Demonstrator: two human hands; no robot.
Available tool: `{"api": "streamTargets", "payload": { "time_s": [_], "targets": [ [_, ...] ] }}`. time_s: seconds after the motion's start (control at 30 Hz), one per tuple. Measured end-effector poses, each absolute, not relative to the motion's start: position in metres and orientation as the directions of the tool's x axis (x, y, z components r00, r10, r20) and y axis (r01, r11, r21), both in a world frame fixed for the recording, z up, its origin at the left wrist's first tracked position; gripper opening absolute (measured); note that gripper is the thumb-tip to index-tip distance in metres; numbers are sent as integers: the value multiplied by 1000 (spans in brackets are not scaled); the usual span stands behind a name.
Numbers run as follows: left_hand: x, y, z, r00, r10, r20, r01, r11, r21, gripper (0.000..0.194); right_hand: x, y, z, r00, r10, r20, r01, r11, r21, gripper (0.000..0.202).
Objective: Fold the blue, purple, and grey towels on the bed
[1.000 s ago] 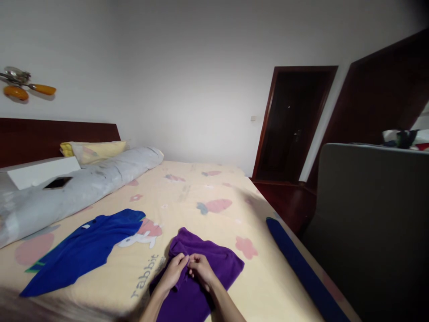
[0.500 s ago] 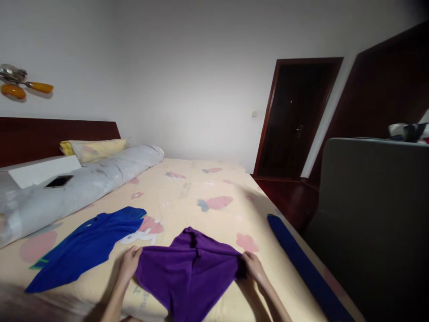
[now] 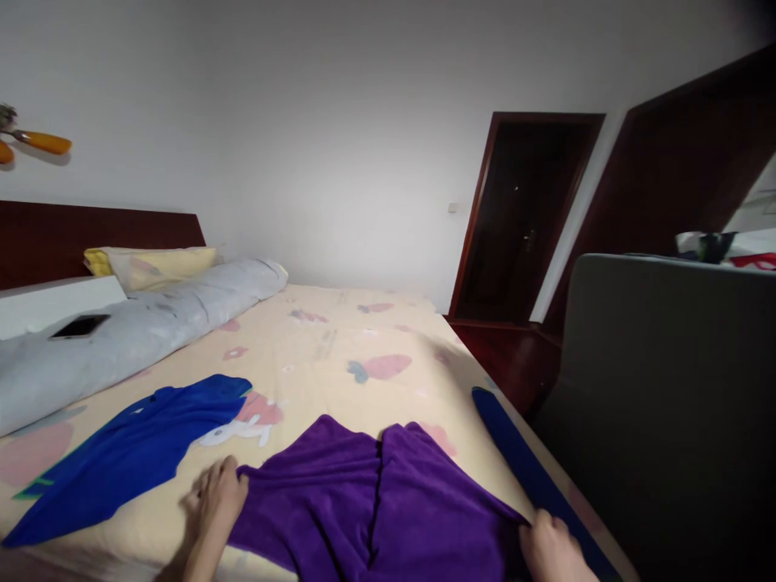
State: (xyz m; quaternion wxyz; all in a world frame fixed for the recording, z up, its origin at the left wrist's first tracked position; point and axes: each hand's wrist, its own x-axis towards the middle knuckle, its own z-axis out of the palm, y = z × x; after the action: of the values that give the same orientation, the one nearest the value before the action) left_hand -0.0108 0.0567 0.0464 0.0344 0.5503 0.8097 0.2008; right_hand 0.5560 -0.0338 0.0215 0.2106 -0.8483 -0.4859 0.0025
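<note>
A purple cloth (image 3: 327, 493) of soft, plush-looking fabric is spread between my hands over the near part of the bed, with folds running down its middle. My left hand (image 3: 223, 497) pinches its left corner. At the right, my right hand (image 3: 553, 543) grips the opposite edge, close beside a folded blue cloth strip (image 3: 521, 457) along the bed's side. Left of my left hand lies a crumpled blue cloth (image 3: 130, 449) with a green edge.
The bed sheet (image 3: 315, 364) is cream with carrot and rabbit prints. A long grey roll (image 3: 182, 311) carries a phone (image 3: 80, 326), near a pillow (image 3: 158, 268) and headboard (image 3: 103, 230). A dark grey panel (image 3: 660, 388) stands right of the bed, before a dark door (image 3: 521, 218).
My hands have moved apart, the right one going far to the right and nearer to me. The purple cloth is stretched wider. The view has turned slightly right.
</note>
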Motion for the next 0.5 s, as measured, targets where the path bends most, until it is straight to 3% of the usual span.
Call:
{"api": "streamTargets", "payload": {
  "time_s": [0.1,0.13,0.2,0.33,0.43,0.5],
  "targets": [
    [35,83,53,-140,968,210,920,48,389,24,525,3,30,370,878,304,814,-149,-562,26],
    [50,95,53,-85,976,199,915,-3,403,24,512,20,34,331,900,282,738,-60,-672,30],
    [79,118,50,-26,985,172,908,-49,416,23,490,57,38,272,930,247,653,10,-757,31],
    [119,151,34,3,992,126,899,-58,433,13,460,117,34,220,963,157,603,-8,-797,28],
    [132,164,23,4,990,140,888,-68,455,33,451,139,24,162,980,111,608,-11,-794,25],
    [133,169,18,9,987,162,873,-86,481,33,452,145,18,121,988,90,618,-4,-786,22]
  ]
}}
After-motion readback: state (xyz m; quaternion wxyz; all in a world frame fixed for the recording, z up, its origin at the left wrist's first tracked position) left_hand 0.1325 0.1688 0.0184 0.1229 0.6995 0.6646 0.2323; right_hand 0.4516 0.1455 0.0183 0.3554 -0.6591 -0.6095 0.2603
